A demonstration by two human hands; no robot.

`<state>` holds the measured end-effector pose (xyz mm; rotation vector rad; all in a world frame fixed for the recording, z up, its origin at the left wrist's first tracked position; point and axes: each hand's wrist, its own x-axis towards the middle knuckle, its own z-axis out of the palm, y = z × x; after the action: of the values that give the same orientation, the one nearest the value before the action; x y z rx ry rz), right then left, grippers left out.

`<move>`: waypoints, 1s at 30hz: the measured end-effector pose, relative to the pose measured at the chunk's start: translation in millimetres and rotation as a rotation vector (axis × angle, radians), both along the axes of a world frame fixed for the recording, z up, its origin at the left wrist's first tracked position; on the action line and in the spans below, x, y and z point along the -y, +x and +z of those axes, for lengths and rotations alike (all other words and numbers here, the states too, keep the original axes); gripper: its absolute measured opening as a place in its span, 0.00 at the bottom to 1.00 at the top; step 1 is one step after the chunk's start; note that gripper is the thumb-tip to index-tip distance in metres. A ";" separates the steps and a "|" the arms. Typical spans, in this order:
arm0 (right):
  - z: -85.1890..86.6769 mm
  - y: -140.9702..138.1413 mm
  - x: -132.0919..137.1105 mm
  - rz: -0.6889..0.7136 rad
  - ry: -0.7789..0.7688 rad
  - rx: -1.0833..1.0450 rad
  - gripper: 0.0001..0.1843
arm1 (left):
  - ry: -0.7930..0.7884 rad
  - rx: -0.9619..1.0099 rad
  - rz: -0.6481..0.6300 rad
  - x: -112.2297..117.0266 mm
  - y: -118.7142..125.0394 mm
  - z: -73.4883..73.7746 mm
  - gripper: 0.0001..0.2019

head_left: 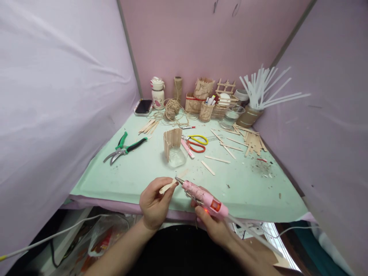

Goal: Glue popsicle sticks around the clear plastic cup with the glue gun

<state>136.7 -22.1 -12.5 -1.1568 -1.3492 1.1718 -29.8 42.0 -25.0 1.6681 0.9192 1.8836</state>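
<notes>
My left hand pinches a short wooden craft stick above the table's front edge. A pink hot glue gun is gripped in my right hand, its metal nozzle at the far end of the stick. A glowing red light shows on the gun, and a long white glue stick trails from its back. Just beyond my hands stands a clear plastic cup, with upright craft sticks lining its back and left side.
Green-handled pruning shears lie left. Scissors, a pink cutter and loose craft sticks spread to the right. At the back are a twine ball, a bottle, a phone, a water bowl and glue sticks.
</notes>
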 end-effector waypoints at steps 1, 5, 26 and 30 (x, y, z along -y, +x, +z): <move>2.0 -0.3 -0.6 0.012 0.086 0.073 0.17 | -0.018 0.003 0.004 0.8 0.3 0.2 0.10; 1.9 0.5 -4.3 0.052 0.340 0.321 0.20 | -0.091 0.023 0.018 3.6 1.1 -0.8 0.09; 2.1 3.6 -8.9 -0.011 0.382 0.506 0.10 | -0.082 0.061 -0.017 4.6 -0.3 -1.4 0.12; 5.7 4.7 -9.1 -0.018 0.383 0.511 0.08 | -0.081 0.049 -0.010 4.3 0.4 -0.3 0.11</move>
<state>141.4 -13.0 -6.7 -1.2195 -1.8450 0.5754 -29.3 37.7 -25.3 1.5699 0.9530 1.8466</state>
